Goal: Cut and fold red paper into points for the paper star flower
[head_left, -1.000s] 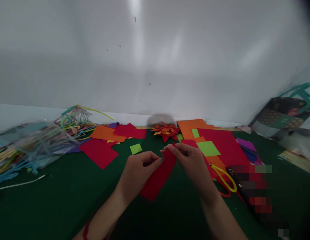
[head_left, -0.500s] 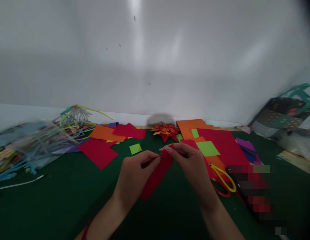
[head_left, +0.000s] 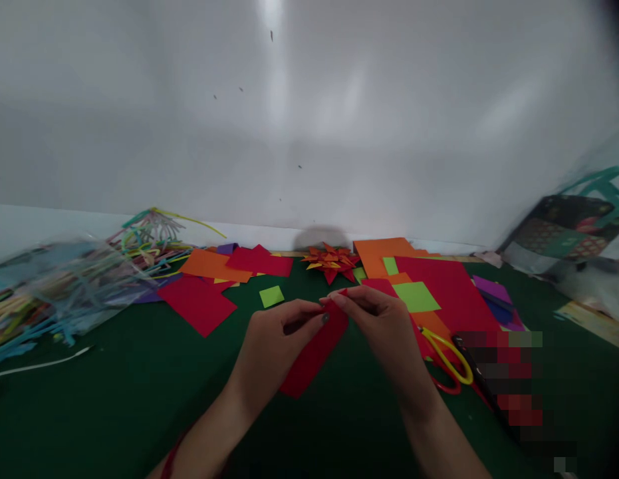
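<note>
A strip of red paper (head_left: 314, 356) slants down toward me between my two hands, above the green tabletop. My left hand (head_left: 282, 339) pinches its left edge between thumb and fingers. At its upper end, my right hand (head_left: 381, 322) has thumb and fingertips closed on the paper. Both sets of fingertips nearly meet there, and they hide part of that end. Straight beyond my hands sits an orange and red folded-paper flower (head_left: 330, 261) with many points. A small lime-green paper square (head_left: 272, 297) lies to the left of it.
Red sheets (head_left: 197, 305) and orange paper (head_left: 217, 266) lie left. At right are a large red sheet (head_left: 449, 286), a lime-green sheet (head_left: 417, 297), scissors with a yellow handle (head_left: 456, 362) and a phone (head_left: 481, 379). A clear bag (head_left: 84, 279) with pipe cleaners stands far left; a white wall (head_left: 309, 120) rises behind.
The red paper strip has tilted slightly in my fingers, and its lower end looks a little narrower than before. Both hands keep their pinch in nearly the same place.
</note>
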`<state>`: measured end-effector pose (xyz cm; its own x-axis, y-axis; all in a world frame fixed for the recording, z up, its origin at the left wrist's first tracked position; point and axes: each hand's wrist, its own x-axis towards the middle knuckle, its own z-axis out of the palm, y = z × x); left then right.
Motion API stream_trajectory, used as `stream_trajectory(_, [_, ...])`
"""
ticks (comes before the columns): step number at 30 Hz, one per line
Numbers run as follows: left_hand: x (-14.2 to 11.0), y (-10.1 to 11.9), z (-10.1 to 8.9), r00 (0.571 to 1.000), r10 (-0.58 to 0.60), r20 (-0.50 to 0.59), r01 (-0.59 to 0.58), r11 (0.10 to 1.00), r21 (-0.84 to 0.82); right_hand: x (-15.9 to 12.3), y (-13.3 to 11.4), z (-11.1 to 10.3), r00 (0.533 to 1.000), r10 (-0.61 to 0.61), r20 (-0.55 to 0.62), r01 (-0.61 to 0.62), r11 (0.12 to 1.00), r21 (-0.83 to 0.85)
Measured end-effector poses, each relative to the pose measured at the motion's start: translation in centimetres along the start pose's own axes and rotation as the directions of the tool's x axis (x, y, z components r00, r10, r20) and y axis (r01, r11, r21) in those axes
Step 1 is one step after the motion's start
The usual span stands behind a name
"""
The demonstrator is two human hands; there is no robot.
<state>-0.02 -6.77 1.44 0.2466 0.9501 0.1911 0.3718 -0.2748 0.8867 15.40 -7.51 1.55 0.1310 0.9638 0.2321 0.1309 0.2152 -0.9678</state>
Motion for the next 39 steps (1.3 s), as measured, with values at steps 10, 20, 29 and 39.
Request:
stream_trajectory(10, [0.1, 0.0, 0.0, 0.998, -0.051, 0.030, 0.053, 0.998, -0.047, -0.2, -0.4, -0.1, 1.000, 0.015, 0.013, -0.015, 1.000, -0.007])
stream_trajectory(20, [0.1, 0.0, 0.0, 0.999, -0.029, 0.044, 0.031, 0.998, -0.054, -0.1, -0.4, 0.0, 1.000, -0.013, 0.005, 0.013, 0.999, -0.043])
stream_trajectory(29, [0.2, -0.4, 0.1, 0.995, 0.027, 0.094, -0.027, 1.000, 0.002, 0.0, 0.0, 0.0, 0.998, -0.054, 0.033, 0.056, 0.996, -0.075])
stream_trajectory(39, [0.7, -1.1, 1.4, 0.993, 0.071, 0.093, -0.082, 0.989, 0.122, 0.6, 1.1, 0.3, 0.995, -0.037, 0.096, 0.046, 0.994, -0.096])
